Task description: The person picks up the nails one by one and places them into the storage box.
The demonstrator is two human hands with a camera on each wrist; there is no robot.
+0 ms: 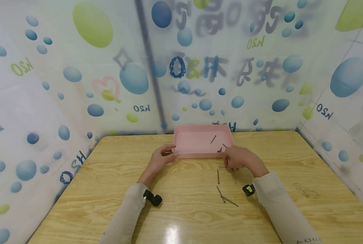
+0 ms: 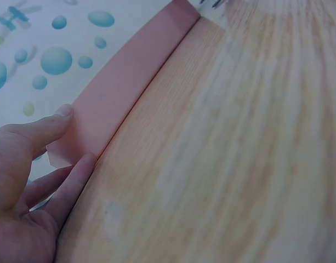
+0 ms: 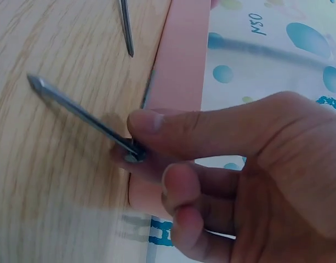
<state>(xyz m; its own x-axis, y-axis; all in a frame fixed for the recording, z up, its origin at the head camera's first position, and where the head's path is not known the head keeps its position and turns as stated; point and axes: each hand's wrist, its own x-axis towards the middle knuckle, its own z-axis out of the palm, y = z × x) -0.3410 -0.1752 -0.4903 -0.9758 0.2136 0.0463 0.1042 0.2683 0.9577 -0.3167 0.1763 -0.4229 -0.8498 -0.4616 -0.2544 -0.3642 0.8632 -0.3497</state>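
My right hand point(image 1: 237, 157) pinches a dark metal nail point(image 3: 83, 112) by its head between thumb and forefinger, just in front of the pink tray point(image 1: 196, 156). The pointed end sticks out toward the near side of the table. My left hand point(image 1: 160, 158) holds the tray at its near left corner, with fingertips on the wall in the left wrist view. Inside the tray, a nail point(image 1: 213, 139) lies apart from a small cluster of nails point(image 1: 220, 150) at the near right, partly hidden by my right hand.
Several loose nails lie on the wooden table point(image 1: 184, 189): one nail point(image 1: 218, 177) left of my right hand, and crossed nails point(image 1: 229, 201) closer to me. A curtain point(image 1: 199, 91) with printed bubbles hangs behind the table and at both sides.
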